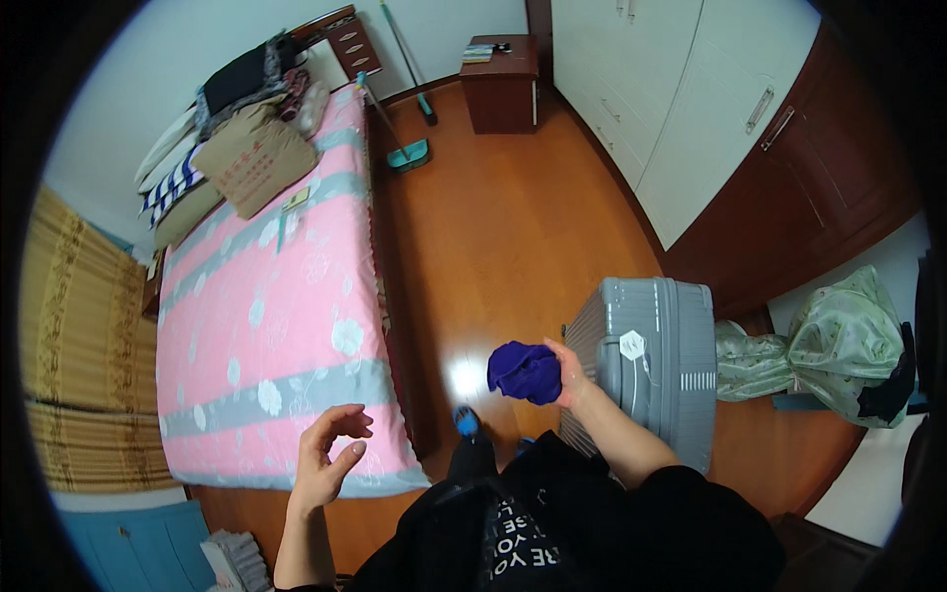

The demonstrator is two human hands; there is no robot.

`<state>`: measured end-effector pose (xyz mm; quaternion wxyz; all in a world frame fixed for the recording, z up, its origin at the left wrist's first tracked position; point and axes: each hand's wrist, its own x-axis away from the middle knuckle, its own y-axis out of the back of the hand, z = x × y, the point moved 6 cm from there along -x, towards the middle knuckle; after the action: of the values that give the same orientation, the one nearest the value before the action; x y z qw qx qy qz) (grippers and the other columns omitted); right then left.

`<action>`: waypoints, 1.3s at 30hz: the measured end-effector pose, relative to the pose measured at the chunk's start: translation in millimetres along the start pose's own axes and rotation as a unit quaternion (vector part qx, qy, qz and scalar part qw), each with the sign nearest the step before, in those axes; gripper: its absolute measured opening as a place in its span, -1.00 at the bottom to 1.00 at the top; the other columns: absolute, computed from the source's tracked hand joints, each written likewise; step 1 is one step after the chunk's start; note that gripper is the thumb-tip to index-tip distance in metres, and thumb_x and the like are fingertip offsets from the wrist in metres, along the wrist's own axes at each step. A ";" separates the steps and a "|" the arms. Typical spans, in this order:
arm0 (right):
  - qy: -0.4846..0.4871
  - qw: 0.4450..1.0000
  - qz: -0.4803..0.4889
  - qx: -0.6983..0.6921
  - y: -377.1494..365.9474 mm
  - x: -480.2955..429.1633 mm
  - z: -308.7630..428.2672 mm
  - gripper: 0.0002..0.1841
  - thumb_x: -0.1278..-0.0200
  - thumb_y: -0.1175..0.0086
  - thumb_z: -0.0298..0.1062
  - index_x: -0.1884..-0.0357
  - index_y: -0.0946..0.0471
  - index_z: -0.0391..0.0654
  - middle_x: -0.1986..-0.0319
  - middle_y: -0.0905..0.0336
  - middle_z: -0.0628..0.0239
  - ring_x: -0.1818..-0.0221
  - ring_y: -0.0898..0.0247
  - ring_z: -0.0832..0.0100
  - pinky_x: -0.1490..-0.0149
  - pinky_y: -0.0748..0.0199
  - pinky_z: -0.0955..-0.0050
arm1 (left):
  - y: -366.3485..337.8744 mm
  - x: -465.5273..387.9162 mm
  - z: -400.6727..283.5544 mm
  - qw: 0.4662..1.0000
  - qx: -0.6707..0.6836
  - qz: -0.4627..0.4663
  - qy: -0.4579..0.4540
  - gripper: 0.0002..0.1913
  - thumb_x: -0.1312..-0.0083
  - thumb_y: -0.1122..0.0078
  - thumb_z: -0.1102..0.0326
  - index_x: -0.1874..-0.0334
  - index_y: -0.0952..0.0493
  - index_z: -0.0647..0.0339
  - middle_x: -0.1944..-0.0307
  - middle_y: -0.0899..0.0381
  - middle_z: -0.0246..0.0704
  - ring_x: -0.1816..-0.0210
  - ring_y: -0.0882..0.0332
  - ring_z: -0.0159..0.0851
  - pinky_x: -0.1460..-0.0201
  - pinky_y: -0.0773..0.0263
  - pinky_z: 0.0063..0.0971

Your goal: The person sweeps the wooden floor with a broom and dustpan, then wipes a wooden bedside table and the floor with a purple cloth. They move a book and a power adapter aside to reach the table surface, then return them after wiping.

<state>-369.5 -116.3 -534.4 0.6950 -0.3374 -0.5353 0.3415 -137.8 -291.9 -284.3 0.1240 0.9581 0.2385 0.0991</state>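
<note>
A bunched purple cloth [524,372] is in my right hand [570,374], held above the wooden floor, just left of a grey hard-shell suitcase [655,362]. The suitcase stands upright, with a white tag hanging near its handle. My left hand [333,451] is raised over the near edge of a bed with a pink and grey floral sheet [274,303]. Its fingers are curled and apart, holding nothing. The fingers of my right hand are partly hidden behind the cloth.
Pillows and a beige printed cushion [255,159] lie at the bed's far end. A teal dustpan [408,155] and a broom [425,107] stand beyond the bed, near a brown nightstand [499,96]. White wardrobe doors [666,89] line the right side. Green fabric-covered bundles [840,340] sit behind the suitcase.
</note>
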 end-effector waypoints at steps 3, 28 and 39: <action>0.043 0.998 -0.032 -0.014 -5.6 -41.5 40.6 -0.56 -0.11 0.24 -0.08 0.13 -0.47 -0.18 0.16 -0.52 0.13 0.17 -0.49 0.17 0.08 -0.47 0.18 | 31.9 -59.0 3.7 1.000 -0.002 0.016 -0.013 -0.59 -0.09 -0.14 0.45 -0.04 -0.40 0.29 0.20 -0.54 -0.31 0.20 -0.50 -0.38 0.02 -0.35 -0.49; 0.243 0.968 -0.045 -0.045 -122.2 -312.8 486.1 -0.47 -0.24 0.17 0.01 -0.16 -0.30 -0.09 -0.10 -0.34 0.13 -0.10 -0.32 0.12 -0.11 -0.34 0.13 | 167.8 -651.4 4.3 0.992 0.049 0.103 0.061 -0.67 -0.21 -0.10 0.50 -0.04 -0.40 0.26 0.22 -0.49 -0.41 0.14 -0.42 -0.44 0.01 -0.33 -0.55; -0.003 0.992 0.030 0.123 -250.3 -571.3 603.8 -0.39 -0.05 -0.04 -0.23 -0.16 -0.24 -0.29 -0.05 -0.36 0.05 -0.06 -0.36 0.14 -0.15 -0.34 0.17 | 250.9 -797.3 28.1 0.978 0.133 -0.056 0.150 -0.70 -0.23 -0.07 0.51 -0.02 -0.39 0.28 0.22 -0.49 -0.40 0.15 -0.42 -0.43 0.00 -0.34 -0.55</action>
<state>-1040.1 -666.5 -498.7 0.7187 -0.2641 -0.4811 0.4270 -713.4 -895.8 -343.7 -0.0367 0.9255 0.3182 0.2020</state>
